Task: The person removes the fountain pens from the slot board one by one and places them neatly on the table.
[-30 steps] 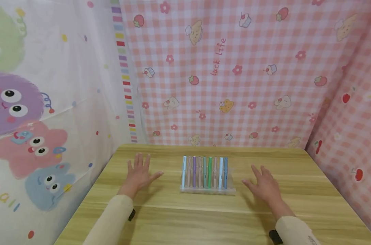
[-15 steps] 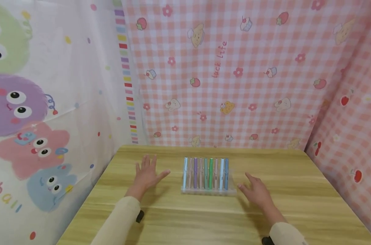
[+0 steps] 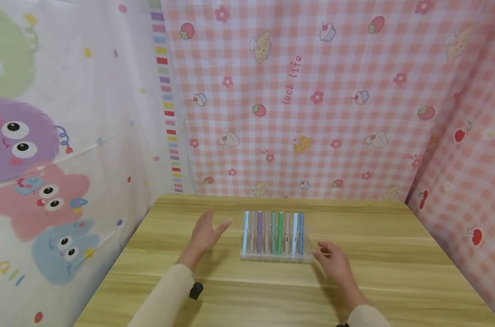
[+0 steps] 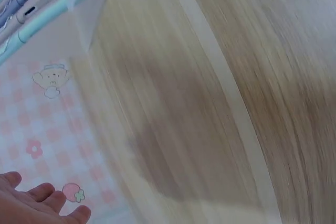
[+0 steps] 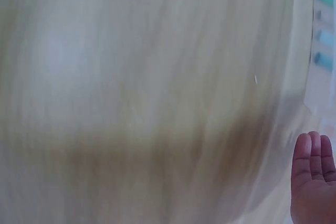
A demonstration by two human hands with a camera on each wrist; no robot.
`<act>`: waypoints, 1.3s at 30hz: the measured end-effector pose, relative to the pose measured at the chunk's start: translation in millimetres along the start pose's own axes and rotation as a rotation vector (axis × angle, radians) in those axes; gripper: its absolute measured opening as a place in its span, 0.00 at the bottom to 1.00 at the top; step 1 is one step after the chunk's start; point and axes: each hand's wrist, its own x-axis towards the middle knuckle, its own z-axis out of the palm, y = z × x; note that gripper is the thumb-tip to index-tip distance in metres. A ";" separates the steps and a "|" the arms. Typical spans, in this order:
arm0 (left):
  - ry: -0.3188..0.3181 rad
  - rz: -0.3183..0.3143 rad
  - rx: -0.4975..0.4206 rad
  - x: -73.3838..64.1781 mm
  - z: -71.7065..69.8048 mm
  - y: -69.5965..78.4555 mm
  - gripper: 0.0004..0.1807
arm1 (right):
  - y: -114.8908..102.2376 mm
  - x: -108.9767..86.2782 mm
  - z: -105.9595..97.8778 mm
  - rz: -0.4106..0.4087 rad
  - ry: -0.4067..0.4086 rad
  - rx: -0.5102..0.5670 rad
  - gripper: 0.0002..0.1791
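A clear plastic pen stand (image 3: 276, 258) rests on the table with several capped pens side by side in it. Among them are a purple pen (image 3: 259, 231), a green pen (image 3: 280, 234) and a dark blue pen (image 3: 301, 234) at the right end. To the left of the stand hovers my left hand (image 3: 205, 235), thumb spread and holding nothing. My right hand (image 3: 334, 262) is close to the stand's lower right corner with its fingers slightly bent. In the right wrist view this hand (image 5: 313, 174) holds nothing, its fingers apart from the stand.
The wooden table (image 3: 239, 299) reaches back to a pink checked cloth (image 3: 337, 59). A white cloth with cartoon figures (image 3: 120, 104) hangs on the left, and another pink cloth (image 3: 468, 190) hangs on the right.
Both hands have moved inward toward the pen stand, the left one rightward and the right one leftward and nearer to me. The right fingers have bent a little. The pens have stayed in place.
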 end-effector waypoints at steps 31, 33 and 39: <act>0.022 -0.050 -0.487 -11.2 28.1 9.9 0.38 | 22.7 8.6 19.1 0.123 0.036 0.114 0.16; 0.032 -0.040 -0.491 -11.1 31.5 8.7 0.37 | 22.2 8.8 19.4 0.128 0.034 0.131 0.16; 0.030 -0.014 -0.500 -9.7 41.6 8.8 0.34 | 20.6 8.9 19.3 0.158 0.039 0.135 0.15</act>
